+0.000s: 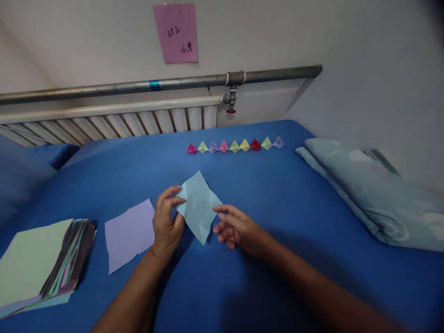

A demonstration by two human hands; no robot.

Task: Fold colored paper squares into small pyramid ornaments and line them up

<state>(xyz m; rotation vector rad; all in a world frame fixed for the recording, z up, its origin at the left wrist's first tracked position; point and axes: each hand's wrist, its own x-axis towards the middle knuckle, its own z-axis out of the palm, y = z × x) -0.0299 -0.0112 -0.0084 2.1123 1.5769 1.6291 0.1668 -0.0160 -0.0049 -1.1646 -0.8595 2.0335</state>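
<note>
A light blue square of paper (199, 206) with crease lines is held up with one corner pointing away from me. At its left corner my left hand (168, 217) grips it between fingers and thumb. My right hand (239, 226) touches the right corner with forefinger and thumb, its other fingers loosely curled below. To the left lies a purple sheet of paper (130, 233), flat on the blue bed sheet (138, 175). Beyond the held paper runs a row of several small folded paper pieces (234, 146) in pink, green, purple, yellow and red.
A thick stack of coloured paper (38, 259) lies at the left. A folded pale blue blanket (374, 199) rests along the right wall. Behind the bed are a white radiator (132, 122), a metal pipe (187, 79) with a red-handled valve, and a pink note (175, 34) with handwriting.
</note>
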